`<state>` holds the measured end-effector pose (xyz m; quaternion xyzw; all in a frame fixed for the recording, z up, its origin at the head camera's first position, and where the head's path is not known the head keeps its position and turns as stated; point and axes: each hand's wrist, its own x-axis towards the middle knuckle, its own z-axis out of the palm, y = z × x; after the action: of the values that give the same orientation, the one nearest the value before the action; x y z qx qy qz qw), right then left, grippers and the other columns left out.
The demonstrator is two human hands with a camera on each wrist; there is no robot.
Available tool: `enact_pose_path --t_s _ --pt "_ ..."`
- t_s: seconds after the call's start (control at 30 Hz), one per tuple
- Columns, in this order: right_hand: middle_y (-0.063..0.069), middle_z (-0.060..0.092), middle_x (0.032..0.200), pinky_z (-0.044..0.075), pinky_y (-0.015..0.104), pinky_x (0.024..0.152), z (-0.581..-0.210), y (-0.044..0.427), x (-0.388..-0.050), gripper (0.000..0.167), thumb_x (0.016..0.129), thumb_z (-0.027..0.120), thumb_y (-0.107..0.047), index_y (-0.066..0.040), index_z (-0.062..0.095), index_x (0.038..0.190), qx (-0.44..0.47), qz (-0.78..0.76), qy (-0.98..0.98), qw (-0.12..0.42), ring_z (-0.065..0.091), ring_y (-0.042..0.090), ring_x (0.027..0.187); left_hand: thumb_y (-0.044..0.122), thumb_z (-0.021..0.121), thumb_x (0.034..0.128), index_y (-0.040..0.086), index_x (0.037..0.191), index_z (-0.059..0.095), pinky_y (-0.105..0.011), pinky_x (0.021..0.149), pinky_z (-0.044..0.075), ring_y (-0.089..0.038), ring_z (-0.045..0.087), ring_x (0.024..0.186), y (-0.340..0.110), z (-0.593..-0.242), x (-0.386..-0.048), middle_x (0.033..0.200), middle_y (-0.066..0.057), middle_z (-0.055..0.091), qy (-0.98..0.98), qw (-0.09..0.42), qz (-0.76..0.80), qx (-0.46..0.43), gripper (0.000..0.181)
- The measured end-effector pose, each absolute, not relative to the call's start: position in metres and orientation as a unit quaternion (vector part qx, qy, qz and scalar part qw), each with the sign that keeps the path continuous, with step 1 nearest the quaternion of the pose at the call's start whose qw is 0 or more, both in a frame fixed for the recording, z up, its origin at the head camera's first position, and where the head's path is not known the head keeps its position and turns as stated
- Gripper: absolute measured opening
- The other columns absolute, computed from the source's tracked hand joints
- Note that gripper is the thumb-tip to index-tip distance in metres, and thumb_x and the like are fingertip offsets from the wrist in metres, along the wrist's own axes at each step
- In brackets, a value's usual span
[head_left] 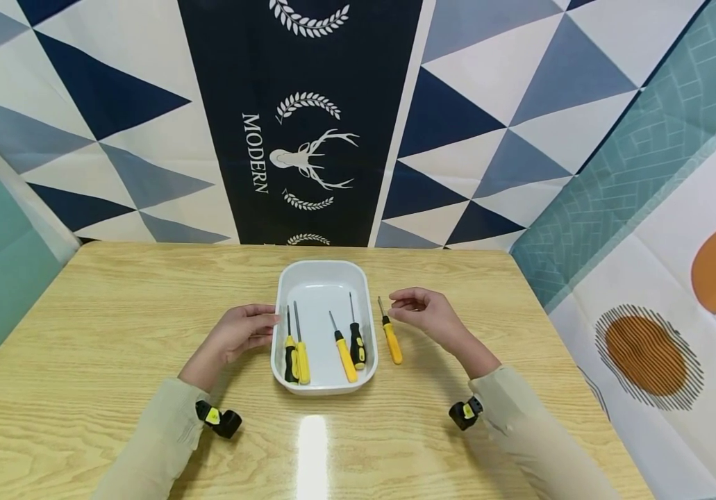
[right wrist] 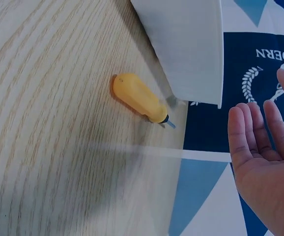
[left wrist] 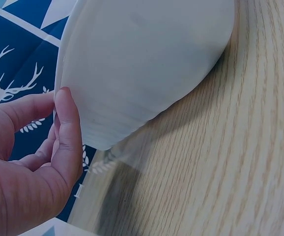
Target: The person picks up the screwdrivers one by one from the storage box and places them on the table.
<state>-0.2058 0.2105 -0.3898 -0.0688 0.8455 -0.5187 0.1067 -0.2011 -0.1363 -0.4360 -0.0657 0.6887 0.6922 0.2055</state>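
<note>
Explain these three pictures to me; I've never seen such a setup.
No robot here: just a person working bare-handed. One picture comes from a head-worn camera, looking down; the others from a camera on each wrist. On the light wood-grain table stands a white rounded rectangular tray holding four screwdrivers with yellow or black-and-yellow handles. A yellow-handled screwdriver lies just right of it. The left hand pinches the tray's rim; the right hand, near that loose screwdriver's tip, holds nothing.
</note>
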Motion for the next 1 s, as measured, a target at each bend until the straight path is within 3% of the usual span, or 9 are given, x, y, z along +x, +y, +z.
enact_pose_path --t_s 0.33,0.6,0.83,1.0 --pt "0.006 0.065 0.108 0.052 0.043 0.09 -0.388 0.205 -0.207 0.041 0.08 0.074 -0.032 -0.012 0.064 0.114 -0.052 -0.518 0.846 0.114 0.06 0.017 0.094 0.016 0.061 0.0911 -0.006 0.132 0.044 -0.02 0.07 0.056 -0.008 0.061 0.073 -0.136 -0.436 -0.202 0.088 0.001 0.061 0.688 0.203 0.694 -0.064 0.049" --pt "0.007 0.065 0.107 0.054 0.028 0.082 -0.387 0.202 -0.206 0.039 0.083 0.072 -0.027 -0.009 0.062 0.115 -0.062 -0.517 0.845 0.118 0.061 0.014 0.091 0.016 0.061 0.091 -0.005 0.132 0.044 -0.021 0.071 0.057 -0.008 0.062 0.073 -0.135 -0.437 -0.201 0.09 0.0 0.061 0.689 0.203 0.693 -0.068 0.049" --pt "0.01 0.065 0.106 0.053 0.039 0.088 -0.386 0.201 -0.206 0.043 0.084 0.07 -0.023 -0.001 0.059 0.119 -0.073 -0.516 0.844 0.125 0.061 0.014 0.09 0.015 0.061 0.0909 -0.007 0.133 0.043 -0.02 0.071 0.057 -0.007 0.062 0.073 -0.135 -0.436 -0.2 0.09 0.0 0.061 0.683 0.202 0.699 -0.061 0.05" --pt "0.01 0.065 0.107 0.055 0.033 0.084 -0.384 0.198 -0.206 0.04 0.084 0.07 -0.022 -0.003 0.061 0.118 -0.085 -0.515 0.844 0.124 0.061 0.014 0.091 0.014 0.061 0.0908 -0.007 0.132 0.042 -0.02 0.07 0.056 -0.006 0.061 0.072 -0.134 -0.433 -0.199 0.088 0.001 0.062 0.682 0.201 0.701 -0.063 0.051"
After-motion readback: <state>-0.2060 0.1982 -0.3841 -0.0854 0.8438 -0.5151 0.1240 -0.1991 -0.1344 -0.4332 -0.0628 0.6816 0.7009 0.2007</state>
